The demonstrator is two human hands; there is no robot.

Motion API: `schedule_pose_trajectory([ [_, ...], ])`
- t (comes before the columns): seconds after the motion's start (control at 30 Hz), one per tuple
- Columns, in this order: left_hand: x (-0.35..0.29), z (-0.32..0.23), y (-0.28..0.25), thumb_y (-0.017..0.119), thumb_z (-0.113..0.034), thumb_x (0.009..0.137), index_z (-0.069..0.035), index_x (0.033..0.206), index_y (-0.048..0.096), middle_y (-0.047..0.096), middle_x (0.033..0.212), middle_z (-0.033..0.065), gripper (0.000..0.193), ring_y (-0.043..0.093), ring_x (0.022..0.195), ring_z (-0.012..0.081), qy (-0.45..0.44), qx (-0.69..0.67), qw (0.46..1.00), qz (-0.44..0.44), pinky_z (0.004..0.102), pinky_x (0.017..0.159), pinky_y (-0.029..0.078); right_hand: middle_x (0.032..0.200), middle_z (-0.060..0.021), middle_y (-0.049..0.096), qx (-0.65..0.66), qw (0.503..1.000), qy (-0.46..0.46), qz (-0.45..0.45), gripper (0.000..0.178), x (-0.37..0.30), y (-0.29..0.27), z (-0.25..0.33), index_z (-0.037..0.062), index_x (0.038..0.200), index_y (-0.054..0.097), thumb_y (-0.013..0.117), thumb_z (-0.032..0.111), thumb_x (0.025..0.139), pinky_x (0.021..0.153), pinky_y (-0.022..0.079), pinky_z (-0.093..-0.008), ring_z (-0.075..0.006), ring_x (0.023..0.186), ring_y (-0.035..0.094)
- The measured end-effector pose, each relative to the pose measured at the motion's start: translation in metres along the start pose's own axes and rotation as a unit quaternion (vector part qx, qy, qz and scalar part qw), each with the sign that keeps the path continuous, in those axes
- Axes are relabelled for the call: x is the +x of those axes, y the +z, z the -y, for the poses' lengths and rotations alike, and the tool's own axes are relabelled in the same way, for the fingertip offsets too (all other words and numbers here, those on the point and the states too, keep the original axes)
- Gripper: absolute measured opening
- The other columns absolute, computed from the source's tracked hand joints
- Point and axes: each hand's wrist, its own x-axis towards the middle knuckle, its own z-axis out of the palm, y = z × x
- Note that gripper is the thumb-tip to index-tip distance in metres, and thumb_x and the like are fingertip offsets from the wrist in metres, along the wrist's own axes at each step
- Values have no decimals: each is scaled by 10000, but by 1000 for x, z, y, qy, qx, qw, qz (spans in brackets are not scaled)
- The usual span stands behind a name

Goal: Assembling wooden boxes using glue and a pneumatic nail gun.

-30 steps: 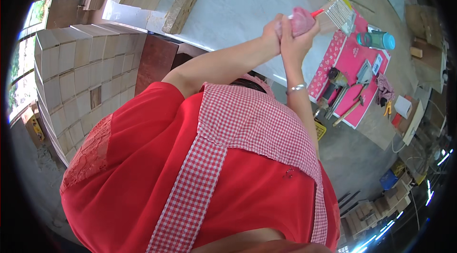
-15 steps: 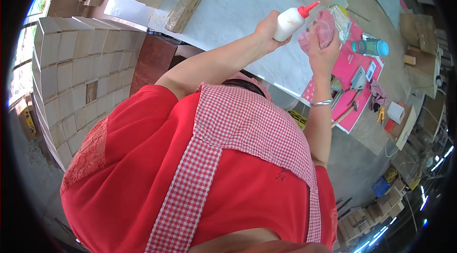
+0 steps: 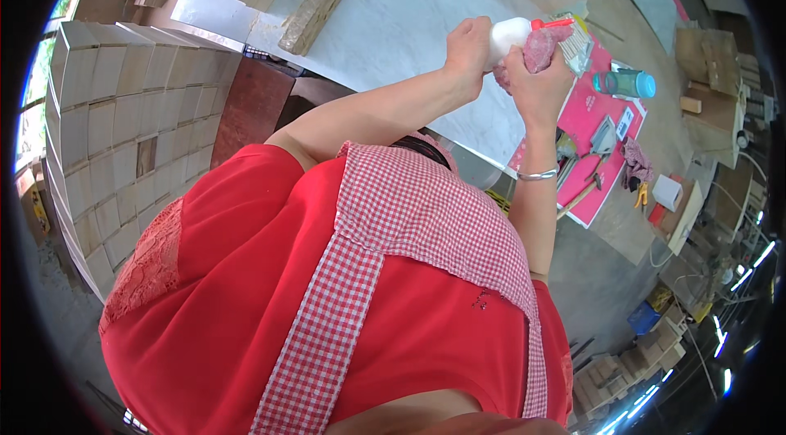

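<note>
My left hand (image 3: 470, 46) is curled closed around the base end of a white plastic squeeze bottle (image 3: 506, 37), whose slim red pointed nozzle (image 3: 553, 24) aims away from that hand to its right; the white wall lets nothing show through, so I cannot tell what is in it. My right hand (image 3: 540, 87) is partly closed, its fingers bent around a crumpled pink cloth (image 3: 539, 48), which lies bunched against the nozzle end. The bottle thus sits tilted between my two hands, its base at the left palm and its tip just above the right fingers, over a white marble-patterned tabletop (image 3: 393, 29). To the right of my right hand, near it, a see-through teal drinking bottle with a bright blue lid (image 3: 624, 83) lies on its side on a flat pink board (image 3: 583, 113); I cannot make out its contents. Below my right hand, beyond the silver bangle (image 3: 537, 175) on that wrist, a hammer with a wooden handle (image 3: 583, 193) rests on the same board. Well to the left of my left hand, a long rough wooden block (image 3: 314, 14) lies on the tabletop.
</note>
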Motion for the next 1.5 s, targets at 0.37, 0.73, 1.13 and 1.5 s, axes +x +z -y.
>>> schedule_pose_trajectory([
  [0.37, 8, 5, 3, 566, -272, 918, -78, 1068, 579, 569, 1008, 55, 246, 573, 928, 197, 15, -13, 1000, 14, 398, 746, 500, 823, -167, 682, 0, 999, -35, -9, 296, 3, -4, 4, -20, 975, 632, 700, 146, 739, 698, 520, -402, -320, 756, 680],
  [0.73, 11, -2, 16, 591, -266, 913, -56, 967, 607, 577, 915, 55, 218, 544, 851, 166, 54, -22, 998, 27, 345, 720, 484, 837, -166, 690, 3, 996, -35, -79, 302, 1, -4, 12, -42, 960, 644, 734, 179, 775, 714, 514, -370, -254, 749, 663],
  [1.13, 15, 1, 21, 578, -294, 942, -48, 910, 604, 584, 864, 65, 249, 527, 811, 160, 83, -3, 996, 39, 334, 708, 471, 828, -150, 686, -26, 993, -5, -115, 276, 9, -8, -4, -37, 932, 635, 742, 160, 771, 710, 510, -358, -216, 741, 650],
  [1.5, 11, -5, 25, 570, -326, 944, -34, 892, 597, 587, 853, 75, 298, 505, 792, 165, 39, -12, 999, 34, 332, 722, 459, 805, -119, 684, -37, 990, -48, -128, 234, 5, -5, 6, -31, 934, 638, 717, 106, 762, 666, 507, -355, -202, 705, 641],
])
